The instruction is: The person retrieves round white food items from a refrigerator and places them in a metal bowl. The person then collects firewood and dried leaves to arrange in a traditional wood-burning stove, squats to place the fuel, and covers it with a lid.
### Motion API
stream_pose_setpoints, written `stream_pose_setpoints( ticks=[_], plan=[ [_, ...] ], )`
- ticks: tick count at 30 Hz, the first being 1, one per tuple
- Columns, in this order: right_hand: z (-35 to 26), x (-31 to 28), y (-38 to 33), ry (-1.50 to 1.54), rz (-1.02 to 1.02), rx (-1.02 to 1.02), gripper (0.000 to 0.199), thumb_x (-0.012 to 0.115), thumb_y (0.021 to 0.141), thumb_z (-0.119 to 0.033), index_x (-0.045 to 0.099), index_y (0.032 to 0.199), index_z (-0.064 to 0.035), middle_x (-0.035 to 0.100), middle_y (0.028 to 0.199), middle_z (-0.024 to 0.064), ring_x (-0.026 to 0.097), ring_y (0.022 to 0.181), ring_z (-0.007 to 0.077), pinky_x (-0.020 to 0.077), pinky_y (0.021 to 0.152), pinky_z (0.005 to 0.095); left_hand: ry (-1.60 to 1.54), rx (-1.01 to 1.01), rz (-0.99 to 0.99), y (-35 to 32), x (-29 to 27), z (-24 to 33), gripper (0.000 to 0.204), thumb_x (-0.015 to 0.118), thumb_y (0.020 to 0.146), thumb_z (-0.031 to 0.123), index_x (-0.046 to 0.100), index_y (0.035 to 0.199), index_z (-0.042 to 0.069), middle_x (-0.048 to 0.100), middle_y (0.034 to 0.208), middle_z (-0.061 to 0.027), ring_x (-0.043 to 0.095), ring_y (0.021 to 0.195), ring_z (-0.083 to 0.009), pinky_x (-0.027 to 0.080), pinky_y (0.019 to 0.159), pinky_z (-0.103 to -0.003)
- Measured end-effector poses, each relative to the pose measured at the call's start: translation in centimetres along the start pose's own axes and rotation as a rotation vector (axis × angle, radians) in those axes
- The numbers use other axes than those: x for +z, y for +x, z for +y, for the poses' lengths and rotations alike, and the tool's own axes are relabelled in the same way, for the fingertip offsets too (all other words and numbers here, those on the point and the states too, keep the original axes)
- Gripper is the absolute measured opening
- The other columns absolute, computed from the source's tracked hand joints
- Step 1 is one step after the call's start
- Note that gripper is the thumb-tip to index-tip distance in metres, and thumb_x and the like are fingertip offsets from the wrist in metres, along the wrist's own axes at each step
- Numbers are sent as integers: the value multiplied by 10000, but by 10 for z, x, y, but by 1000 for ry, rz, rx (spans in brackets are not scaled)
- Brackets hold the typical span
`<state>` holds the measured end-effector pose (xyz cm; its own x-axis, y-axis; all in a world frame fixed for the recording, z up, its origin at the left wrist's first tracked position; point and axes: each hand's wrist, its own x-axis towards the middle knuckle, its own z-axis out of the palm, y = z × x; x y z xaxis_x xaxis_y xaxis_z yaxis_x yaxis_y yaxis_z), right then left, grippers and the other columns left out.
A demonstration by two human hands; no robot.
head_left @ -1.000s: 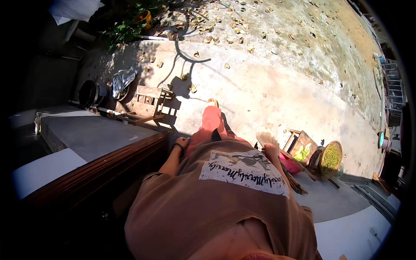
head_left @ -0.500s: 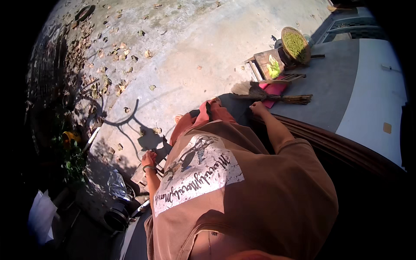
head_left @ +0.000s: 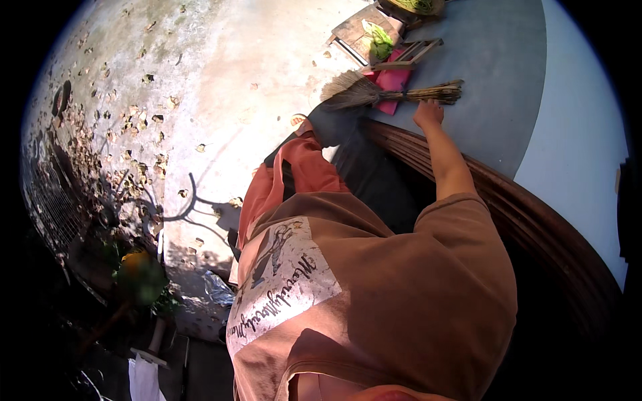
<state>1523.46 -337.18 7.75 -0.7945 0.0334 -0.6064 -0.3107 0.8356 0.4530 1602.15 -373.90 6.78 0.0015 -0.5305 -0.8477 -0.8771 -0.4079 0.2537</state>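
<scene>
My right hand [head_left: 428, 112] reaches forward over the dark wooden edge [head_left: 515, 200] onto a grey platform [head_left: 498, 73]. Its fingers curl onto the handle end of a straw broom [head_left: 374, 93] that lies flat there, bristles pointing left toward the ground. Under the broom lies a pink flat thing [head_left: 393, 81]. My left hand is hidden behind my brown printed shirt [head_left: 374, 294] and orange trousers [head_left: 294, 174].
Beyond the broom stand a small wooden frame [head_left: 364, 30] with something green [head_left: 381, 47] on it and a woven basket [head_left: 418, 5]. Pale concrete ground [head_left: 221, 87] strewn with dry leaves [head_left: 127, 127] spreads left. A plant [head_left: 137, 277] and wire fence [head_left: 50, 207] stand at the lower left.
My view has swung further around, bringing the platform and broom closer. My right hand has moved onto the broom handle. My left hand has dropped out of sight.
</scene>
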Motion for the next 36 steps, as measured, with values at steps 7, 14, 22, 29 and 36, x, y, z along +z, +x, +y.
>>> stream_pose_setpoints(
  ticks=[7, 14, 22, 29, 36],
  plan=[
    [74, -1, 153, -342, 134, -105, 711, 680, 923, -268, 333, 1521, -102, 271, 1589, 154, 199, 1489, 346, 220, 1204, 464, 222, 47, 47, -29, 73, 72, 460, 617, 943, 455, 691, 1094, 28, 731, 957, -133, 707, 856, -217, 527, 738, -339],
    [110, 61, 226, -484, 246, -250, 618, 683, 870, -368, 501, 1402, -109, 567, 1334, 125, 462, 1295, 315, 217, 1156, 540, 296, 61, 164, -66, 97, 122, 443, 648, 924, 458, 732, 1016, 33, 740, 886, -130, 703, 815, -209, 534, 745, -357],
    [109, 24, 207, -476, 15, -372, 255, 566, 952, -250, 723, 1119, -140, 703, 1107, 75, 655, 1038, 275, 448, 933, 532, 319, 58, 116, -67, 133, 207, 431, 662, 895, 440, 740, 1030, 38, 743, 931, -152, 712, 869, -222, 538, 789, -361],
    [73, -74, 159, -277, -107, -585, 321, 732, 758, -326, 762, 1015, -135, 754, 962, 45, 725, 926, 236, 575, 756, 419, 328, 123, 74, -40, 149, 258, 431, 666, 877, 419, 736, 1051, 31, 739, 960, -172, 713, 899, -229, 539, 808, -366],
    [70, -281, 83, 119, -557, -493, 387, 772, 767, -345, 712, 982, -28, 712, 834, 130, 703, 663, 224, 572, 585, 365, 290, 222, 61, -1, 135, 289, 435, 670, 858, 398, 731, 1073, 25, 735, 989, -191, 714, 930, -236, 540, 827, -372]
  ],
)
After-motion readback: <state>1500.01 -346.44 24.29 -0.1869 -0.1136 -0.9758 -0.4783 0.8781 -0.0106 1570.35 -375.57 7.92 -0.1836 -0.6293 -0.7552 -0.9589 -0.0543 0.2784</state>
